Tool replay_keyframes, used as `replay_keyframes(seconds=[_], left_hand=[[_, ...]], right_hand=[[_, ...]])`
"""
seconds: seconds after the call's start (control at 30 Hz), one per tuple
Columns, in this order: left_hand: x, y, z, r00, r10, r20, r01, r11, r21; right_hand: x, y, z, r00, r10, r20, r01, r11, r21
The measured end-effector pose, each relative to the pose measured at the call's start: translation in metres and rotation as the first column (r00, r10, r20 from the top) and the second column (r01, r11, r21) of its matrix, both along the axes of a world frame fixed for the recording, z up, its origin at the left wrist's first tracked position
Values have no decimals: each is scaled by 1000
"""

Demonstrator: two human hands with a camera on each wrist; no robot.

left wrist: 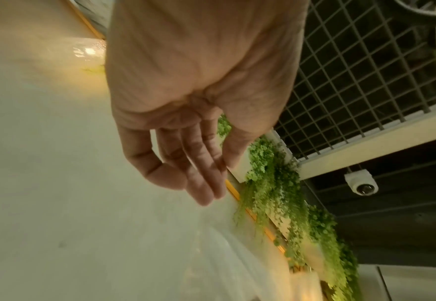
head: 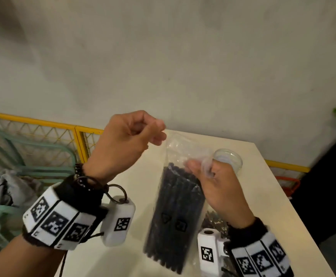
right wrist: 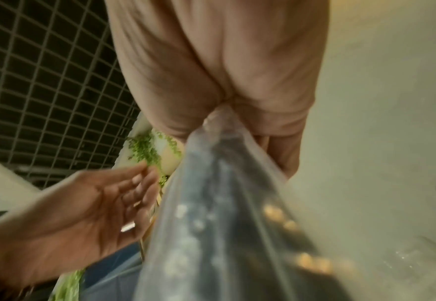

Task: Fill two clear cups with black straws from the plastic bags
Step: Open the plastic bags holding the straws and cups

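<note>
**Right hand holds the straw bag by its neck, left hand loose beside it**

My right hand (head: 217,188) has its grip closed on the gathered clear plastic near the top of the plastic bag (head: 185,154), fingers and thumb curled round the bunched film; the right wrist view shows the film running out of my fist and down past the camera. The bag hangs from that grip, lifted off the bench (head: 263,188), tilted a little with its bottom end nearer to me and to the left. Inside it the black straws (head: 173,216) lie packed lengthwise, their top ends just left of my right thumb.

My left hand (head: 123,144) is raised to the left of the bag's open top, its grip holding nothing: in the left wrist view the fingers (left wrist: 201,169) hang loosely curved with the thumb apart from them. Its fingertips are just beside the upper edge of the film; I cannot tell whether they touch it.

Behind my right hand, further along the bench, stands a clear cup (head: 230,156), partly hidden by my fingers. Under my right wrist, on the near right of the bench, lies another dark bundle (head: 213,220) in plastic, blurred. Past the bench's far left edge runs a yellow mesh fence (head: 43,132), with a green chair (head: 23,148) in front of it
</note>
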State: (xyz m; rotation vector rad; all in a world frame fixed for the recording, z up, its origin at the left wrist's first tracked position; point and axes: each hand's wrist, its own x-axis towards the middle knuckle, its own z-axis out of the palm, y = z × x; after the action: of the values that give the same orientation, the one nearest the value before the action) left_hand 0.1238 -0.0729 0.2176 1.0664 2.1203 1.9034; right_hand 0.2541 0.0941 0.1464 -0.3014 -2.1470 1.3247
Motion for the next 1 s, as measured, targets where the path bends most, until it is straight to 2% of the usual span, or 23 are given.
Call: replay_keyframes(seconds=[0.07, 0.23, 0.33, 0.5, 0.63, 0.73, 0.83, 0.87, 0.93, 1.0], left_hand=[[-4, -2, -1, 1000, 9, -27, -10, 1000, -28], [12, 16, -18, 993, -107, 50, 115, 976, -187], [17, 27, -34, 996, -87, -22, 83, 983, -166], [15, 27, -38, 989, -131, -63, 118, 977, -178], [9, 24, -38, 979, -200, -39, 194, 974, -119], [8, 28, -42, 987, -160, 33, 161, 986, -43], [3, 29, -42, 977, -166, 135, 162, 986, 36], [2, 28, -41, 964, -206, 168, 200, 978, 57], [4, 24, -39, 922, -328, 206, 325, 945, 49], [7, 21, -39, 911, -382, 155, 395, 916, -65]], right_hand=[[4, 3, 8, 999, 47, -22, -49, 995, -84], [11, 2, 11, 994, 105, -14, -105, 993, -51], [15, -4, 10, 992, 122, 22, -120, 991, -58], [27, 6, 13, 995, -85, -56, 91, 987, 131], [35, 17, 16, 994, -96, -56, 104, 983, 149], [38, 11, 17, 995, -15, -99, 33, 984, 177], [38, 15, 12, 990, -50, -129, 101, 898, 428], [38, 17, 11, 983, -92, -157, 151, 893, 424], [38, 19, 12, 972, -130, -198, 179, 950, 256], [38, 17, 15, 973, -121, -197, 144, 984, 108]])
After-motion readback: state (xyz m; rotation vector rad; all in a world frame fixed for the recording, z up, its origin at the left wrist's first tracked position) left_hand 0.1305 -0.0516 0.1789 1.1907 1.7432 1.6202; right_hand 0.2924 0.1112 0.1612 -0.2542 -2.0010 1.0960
